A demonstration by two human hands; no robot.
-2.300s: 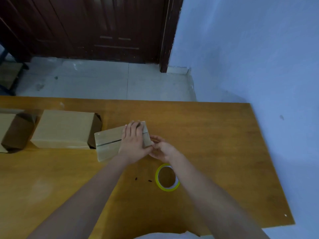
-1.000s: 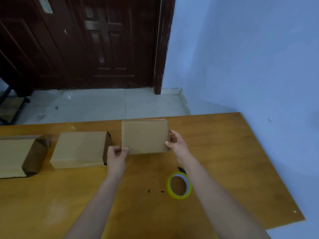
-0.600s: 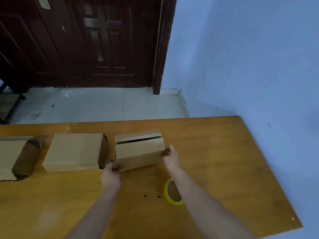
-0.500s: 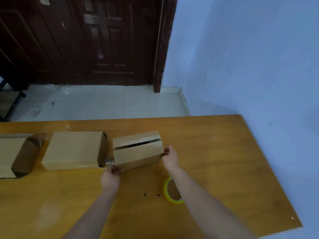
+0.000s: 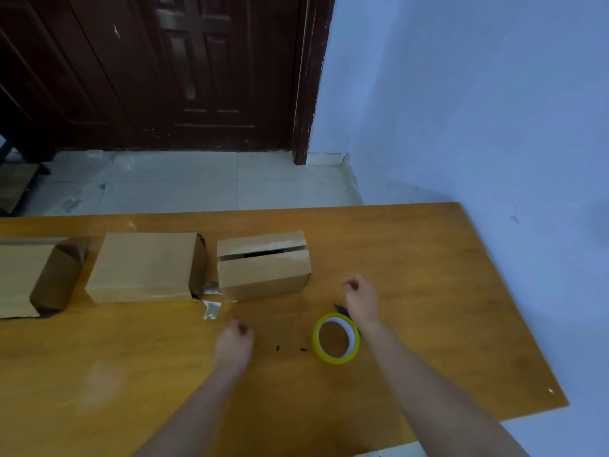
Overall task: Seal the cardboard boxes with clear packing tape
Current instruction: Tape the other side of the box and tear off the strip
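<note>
With both hands, left (image 5: pixel 233 344) and right (image 5: pixel 360 298), loosely curled and empty, the nearest box (image 5: pixel 263 265) sits on the bench (image 5: pixel 428 291), top seam gaping; tape roll (image 5: pixel 336 338) waits beside the right wrist.

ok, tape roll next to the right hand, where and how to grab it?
The tape roll lies flat on the table, hole up. Probably come from above with the right hand: thumb inside the core, fingers on the yellow outer rim, near side.

Matt brown cardboard boxes (image 5: pixel 263 265), glossy tape roll (image 5: pixel 336 338) (yellow-rimmed), smooth varnished wooden table (image 5: pixel 412 275)
</note>
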